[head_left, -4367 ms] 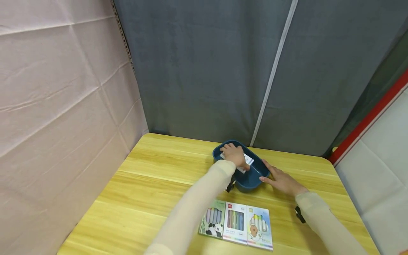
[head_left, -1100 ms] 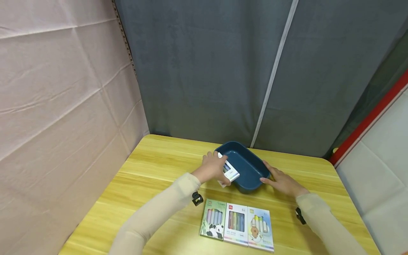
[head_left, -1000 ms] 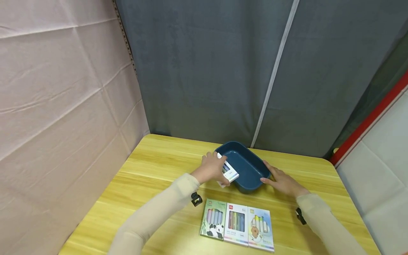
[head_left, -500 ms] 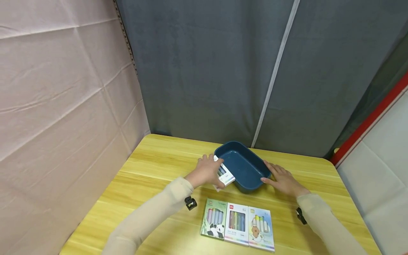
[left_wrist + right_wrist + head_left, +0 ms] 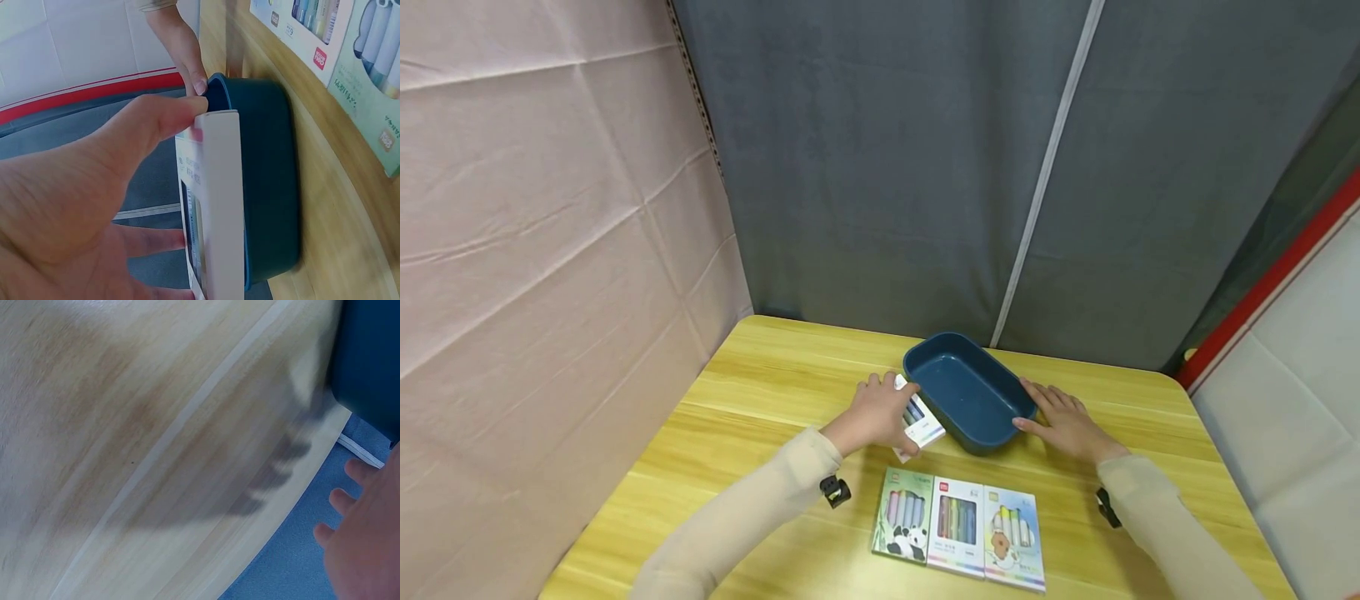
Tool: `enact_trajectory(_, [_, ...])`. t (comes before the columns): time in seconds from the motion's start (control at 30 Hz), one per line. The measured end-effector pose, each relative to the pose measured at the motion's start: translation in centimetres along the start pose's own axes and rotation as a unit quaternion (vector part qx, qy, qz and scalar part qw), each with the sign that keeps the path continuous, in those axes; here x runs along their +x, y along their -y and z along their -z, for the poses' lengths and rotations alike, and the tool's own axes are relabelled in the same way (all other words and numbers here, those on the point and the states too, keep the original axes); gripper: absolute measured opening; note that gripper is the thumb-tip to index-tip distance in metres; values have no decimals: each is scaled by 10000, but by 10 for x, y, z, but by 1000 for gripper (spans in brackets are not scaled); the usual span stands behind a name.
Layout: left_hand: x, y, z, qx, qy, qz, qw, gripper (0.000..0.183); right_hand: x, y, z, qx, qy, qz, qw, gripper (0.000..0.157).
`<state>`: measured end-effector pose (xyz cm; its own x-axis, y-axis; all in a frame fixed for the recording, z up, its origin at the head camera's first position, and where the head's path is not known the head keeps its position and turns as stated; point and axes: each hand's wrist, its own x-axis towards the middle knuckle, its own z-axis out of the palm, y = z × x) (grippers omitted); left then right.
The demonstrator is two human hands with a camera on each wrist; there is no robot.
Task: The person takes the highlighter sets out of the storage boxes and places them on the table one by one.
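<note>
My left hand (image 5: 877,414) grips a white marker box (image 5: 927,428), thumb on one end and fingers at the other. In the left wrist view the box (image 5: 223,200) is seen edge-on, with a window showing markers. It is just left of a dark blue plastic bin (image 5: 964,392), whose visible floor is bare. At the bin's right end my right hand (image 5: 1069,427) rests with fingers extended along the rim and thumb touching it. The right wrist view shows several fingertips (image 5: 341,501) of that hand near the bin's wall (image 5: 369,362).
Three marker boxes lie side by side on the wooden table (image 5: 760,392) in front of the bin: a green panda box (image 5: 902,517), a white box (image 5: 956,528) and a light blue box (image 5: 1013,538). A grey curtain (image 5: 880,167) hangs behind the table's far edge.
My left hand has lifted the white marker box out of the bin, then moved it left and towards me, beyond the rim. The right hand has stayed at the bin's right end.
</note>
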<state>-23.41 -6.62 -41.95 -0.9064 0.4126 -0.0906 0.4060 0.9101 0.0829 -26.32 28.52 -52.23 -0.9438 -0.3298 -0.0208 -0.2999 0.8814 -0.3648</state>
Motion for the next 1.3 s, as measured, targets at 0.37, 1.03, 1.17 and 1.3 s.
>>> enact_trajectory(0.37, [-9, 7, -8, -112, -131, -76, 9998, 103, 0, -1, 0, -69, -30, -9, 10000, 82])
enact_trajectory(1.03, [-35, 16, -10, -102, -206, -212, 9995, 101, 5, -1, -4, -21, -15, -18, 10000, 83])
enact_trajectory(1.17, [-38, 17, -11, -129, -191, -206, 9995, 101, 6, -1, -6, -37, 3, -30, 10000, 83])
enact_trajectory(1.3, [-39, 20, -13, -138, -220, -246, 9994, 100, 7, -2, -7, -13, 32, -59, 10000, 83])
